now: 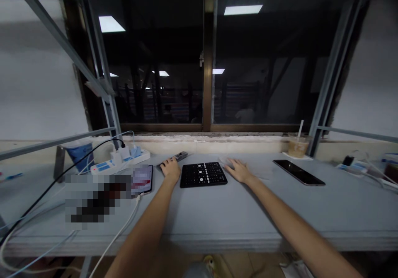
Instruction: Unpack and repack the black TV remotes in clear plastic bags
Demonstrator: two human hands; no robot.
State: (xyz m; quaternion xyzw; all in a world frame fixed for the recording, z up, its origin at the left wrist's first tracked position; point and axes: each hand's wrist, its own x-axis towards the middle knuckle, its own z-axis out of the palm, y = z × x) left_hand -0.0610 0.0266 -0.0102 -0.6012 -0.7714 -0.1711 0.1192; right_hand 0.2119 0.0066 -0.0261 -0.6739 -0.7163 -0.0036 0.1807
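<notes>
Between my hands a flat black panel [203, 175] with rows of small white marks and a few white round spots lies on the grey table. My left hand [171, 168] rests to its left, palm down, with fingers apart. Just beyond those fingers lies a slim dark-grey device [180, 156], its near end partly hidden by the hand; its exact kind is unclear. My right hand [240, 170] lies to the right of the panel, fingers stretched out and slightly blurred. Thin clear plastic [259, 171] seems to lie around and under it.
On the left are a lit phone [143, 180] with a white cable, a power strip [137, 158] with chargers, and a blue cup [79, 153]. To the right lie a dark phone [298, 172] and a plastic drink cup [297, 146] with a straw. Metal posts frame the window behind.
</notes>
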